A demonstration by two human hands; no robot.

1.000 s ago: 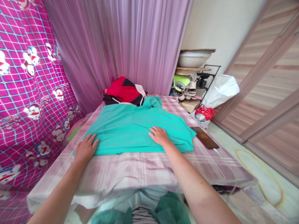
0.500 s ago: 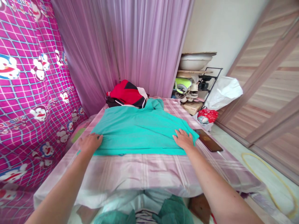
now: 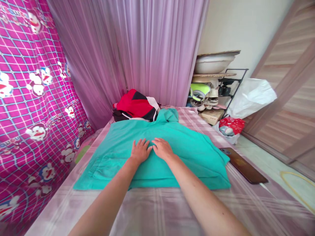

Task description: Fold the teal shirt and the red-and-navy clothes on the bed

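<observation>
A teal hooded garment (image 3: 172, 157) lies spread flat on a pink checked cloth (image 3: 157, 209) that covers the table. My left hand (image 3: 140, 150) rests palm down on the middle of the garment, fingers stretched out. My right hand (image 3: 161, 148) lies flat right beside it, fingers apart, the two hands almost touching. Neither hand holds anything. The hood (image 3: 168, 114) points away from me.
A red, black and white bundle of clothes (image 3: 135, 105) sits behind the hood. A dark phone (image 3: 246, 165) lies at the garment's right. A shoe rack (image 3: 214, 95) with a basin, a white bag (image 3: 251, 96) and a red bag (image 3: 231, 126) stand at the right. Curtains hang behind.
Both hands have slid from the garment's near corners to its middle and now lie side by side. The view has moved closer over the table.
</observation>
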